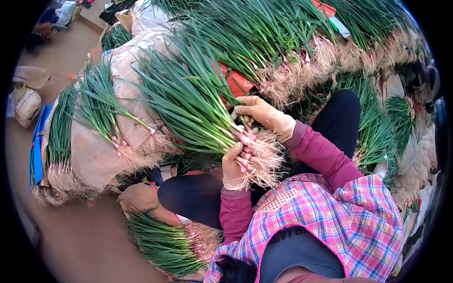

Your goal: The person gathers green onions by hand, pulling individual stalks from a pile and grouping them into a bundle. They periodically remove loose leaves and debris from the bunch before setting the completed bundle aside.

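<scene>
A thick bunch of green garlic [207, 118] lies across in front of me, its long leaves fanned to the upper left and its pinkish bulbs and pale roots toward my body. My left hand [233, 167], in a tan glove, is closed around the near side of the bunch by the bulbs. On the far side, my right hand [266, 115], gloved too, grips stems just above the bulbs with bent fingers. Part of its grip is hidden behind the stems.
Small bunches [101, 104] lie on pale sacking [92, 148] at the left. A long row of green garlic [264, 37] runs along the back, with a red-orange packet [236, 82] before it. Another bundle [165, 243] sits below my knee. More plants [373, 122] are at right.
</scene>
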Tool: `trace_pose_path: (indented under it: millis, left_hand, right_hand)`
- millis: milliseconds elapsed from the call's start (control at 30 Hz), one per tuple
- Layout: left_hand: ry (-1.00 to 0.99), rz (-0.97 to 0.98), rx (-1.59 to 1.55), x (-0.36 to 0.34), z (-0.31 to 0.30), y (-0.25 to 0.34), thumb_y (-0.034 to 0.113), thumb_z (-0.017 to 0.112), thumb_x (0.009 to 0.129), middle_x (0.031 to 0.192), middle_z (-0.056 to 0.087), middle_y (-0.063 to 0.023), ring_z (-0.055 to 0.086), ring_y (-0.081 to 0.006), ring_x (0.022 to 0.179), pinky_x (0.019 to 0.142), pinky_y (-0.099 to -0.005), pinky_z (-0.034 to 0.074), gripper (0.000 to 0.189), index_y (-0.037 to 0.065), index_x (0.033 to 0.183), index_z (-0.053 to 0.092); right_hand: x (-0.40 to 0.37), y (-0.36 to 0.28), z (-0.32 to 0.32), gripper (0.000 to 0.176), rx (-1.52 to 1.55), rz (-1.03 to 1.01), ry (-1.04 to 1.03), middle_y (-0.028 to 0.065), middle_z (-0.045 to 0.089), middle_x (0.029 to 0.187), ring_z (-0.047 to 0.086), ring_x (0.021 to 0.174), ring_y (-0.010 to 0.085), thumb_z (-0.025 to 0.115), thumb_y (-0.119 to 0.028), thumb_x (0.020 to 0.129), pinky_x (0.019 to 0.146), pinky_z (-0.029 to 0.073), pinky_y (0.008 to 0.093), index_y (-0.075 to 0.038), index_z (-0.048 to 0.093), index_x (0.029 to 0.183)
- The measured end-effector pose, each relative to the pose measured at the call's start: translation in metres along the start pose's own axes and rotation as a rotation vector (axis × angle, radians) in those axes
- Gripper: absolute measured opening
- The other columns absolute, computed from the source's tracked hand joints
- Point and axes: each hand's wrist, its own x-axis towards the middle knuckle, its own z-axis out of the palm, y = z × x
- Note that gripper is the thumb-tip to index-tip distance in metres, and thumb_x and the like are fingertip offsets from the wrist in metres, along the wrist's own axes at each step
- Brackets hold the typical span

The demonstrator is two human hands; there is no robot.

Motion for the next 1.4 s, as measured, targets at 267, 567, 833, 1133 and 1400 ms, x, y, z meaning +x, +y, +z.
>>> trace_pose_path:
  millis: [267,567,833,1133,1400]
  left_hand:
    - [-0.023,-0.005,0.183,0.005,-0.007,-0.004,0.011,0.062,0.086,0.093,0.064,-0.0106,0.055,-0.0088,0.068,0.056,-0.0185,0.045,0.03,-0.006,0.111,0.058]
    - [-0.158,0.409,-0.123,0.0,0.009,-0.007,0.011,0.059,0.081,0.116,0.051,-0.0134,0.052,-0.0242,0.102,0.086,-0.0407,0.051,0.045,0.003,0.124,0.048]
    - [-0.082,0.171,-0.157,-0.014,0.02,0.001,0.021,0.06,0.089,0.116,0.057,-0.0089,0.057,-0.022,0.103,0.096,-0.0386,0.047,0.063,0.005,0.144,0.035]
    - [-0.039,0.062,-0.145,-0.004,0.015,0.001,0.011,0.057,0.088,0.1,0.065,-0.0126,0.066,-0.0169,0.085,0.077,-0.0292,0.055,0.037,-0.002,0.122,0.053]
    - [-0.15,0.231,-0.254,-0.003,0.03,-0.003,0.007,0.065,0.079,0.118,0.056,-0.0119,0.053,-0.0249,0.115,0.111,-0.0406,0.035,0.054,-0.001,0.129,0.045]
  right_hand:
    - [-0.003,0.021,0.015,0.024,0.198,-0.082,0.471,0.0014,0.064,0.075,0.05,0.052,0.0053,0.067,-0.012,0.087,0.044,0.04,0.0212,0.0,0.065,0.108]
    - [-0.02,0.068,-0.063,0.017,-0.263,0.132,0.107,0.0084,0.066,0.075,0.062,0.069,0.0125,0.068,-0.02,0.087,0.059,0.05,0.0312,-0.003,0.068,0.09]
    - [0.069,-0.051,-0.092,0.028,-1.242,-0.206,0.757,0.0161,0.068,0.093,0.064,0.09,0.0345,0.065,-0.035,0.086,0.077,0.05,0.0424,-0.008,0.066,0.096]
    - [-0.01,0.018,-0.038,0.006,-0.08,-0.217,0.124,-0.0034,0.059,0.076,0.055,0.067,0.0054,0.067,-0.009,0.088,0.062,0.043,0.0194,-0.007,0.063,0.091]
    - [0.009,-0.007,-0.067,0.017,-0.887,-0.556,0.786,0.008,0.066,0.095,0.064,0.073,0.0249,0.065,-0.014,0.087,0.063,0.049,0.0334,-0.008,0.058,0.102]
